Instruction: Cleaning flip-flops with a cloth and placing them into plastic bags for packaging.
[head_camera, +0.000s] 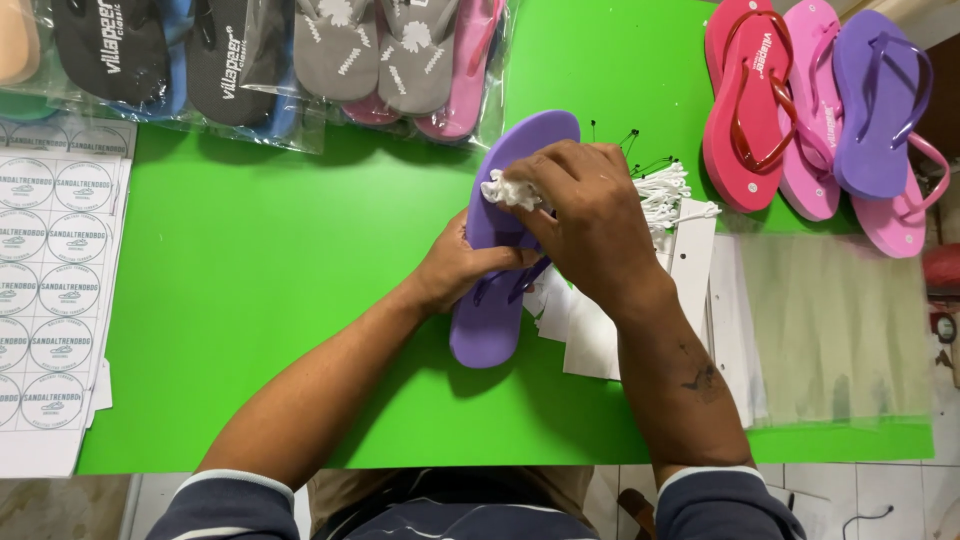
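Head view, looking straight down on a bright green table (270, 300): a purple flip-flop (490, 320) lies near the middle, toe end pointing away from the person. The left hand (460, 265) is wrapped around the sandal's left edge at its waist, fingers closed on it. The right hand (590, 215) comes over the top, fingers pinched together on a crumpled white cloth (508, 190) that is pressed against the sole's upper half. Just to the right of that hand sit a bundle of white tag strings (665, 190) and some white cards (590, 335), with clear plastic bags (835, 325) beyond. At the far right, red, pink and purple flip-flops (820, 110) lie loose. Bagged sandals (260, 60) line the far edge, and a sheet of round stickers (50, 290) lies on the left.
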